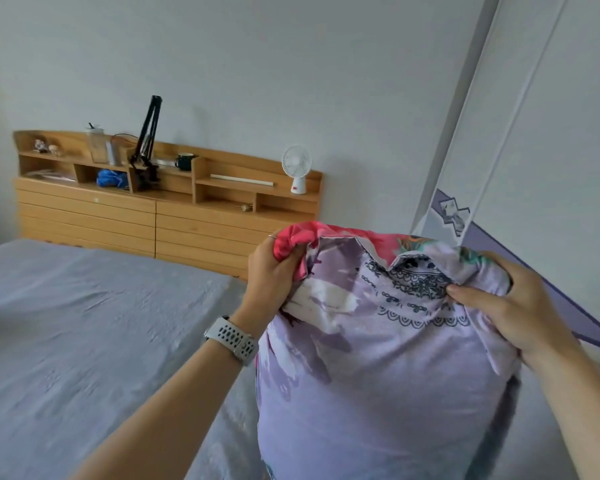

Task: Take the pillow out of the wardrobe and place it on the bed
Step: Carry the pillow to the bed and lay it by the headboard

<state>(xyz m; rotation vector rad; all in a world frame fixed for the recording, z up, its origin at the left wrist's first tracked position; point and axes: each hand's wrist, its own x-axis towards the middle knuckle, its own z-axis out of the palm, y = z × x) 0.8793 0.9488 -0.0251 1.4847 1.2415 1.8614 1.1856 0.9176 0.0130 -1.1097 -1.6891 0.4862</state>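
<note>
Pillow [378, 358]: lower right of frame, lilac floral cover with a pink corner; held upright in the air, long axis running top to bottom.
Left hand [271, 271]: clamped on the pillow's upper left corner, pink cloth bunched in the fist; watch [231, 336] on the wrist.
Right hand [513, 306]: clamped on the upper right corner, thumb pressed into the cover.
Hands: apart, one at each top corner; the bulk of the pillow hung below them.
Bed [84, 323]: grey sheet, left and centre of frame, bare where visible; headboard [167, 209] at upper left.
Wardrobe [551, 133]: white panels at right edge, behind the pillow.
Key relation: bed lay left of the pillow, on the left hand's side.
Judgement: pillow out of the wardrobe; a leftward swing and lowering looked due.
</note>
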